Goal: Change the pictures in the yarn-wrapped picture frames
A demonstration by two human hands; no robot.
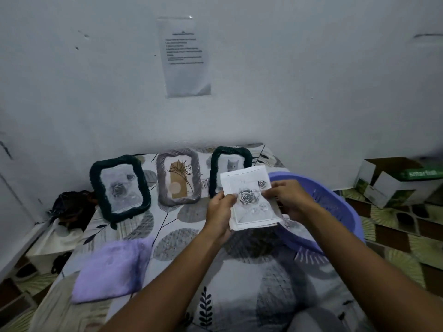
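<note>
1. My left hand (219, 209) grips the left edge of a small stack of prints (251, 200), fingers curled round it with the thumb on top.
2. My right hand (288, 200) pinches the stack's right edge, fingertips on the top sheet; the two hands sit close together, parted only by the paper.
3. The top print shows grey roses inside a thin border, and more sheets stick out behind it at the top and bottom.
4. I hold the stack in the air above the bed (191, 226), just in front of the right frame (215, 168) and beside the purple basket (335, 212).
5. Three yarn-wrapped frames stand in a row at the wall: the left frame (96, 185), dark, holds a dog picture; the middle frame (161, 178), grey, a plant drawing; the right one, dark, a cat, partly hidden by the stack.
6. Both forearms reach forward from the bottom edge and converge at the stack.
7. A lilac cloth (112, 269) lies on the bed to my left.
</note>
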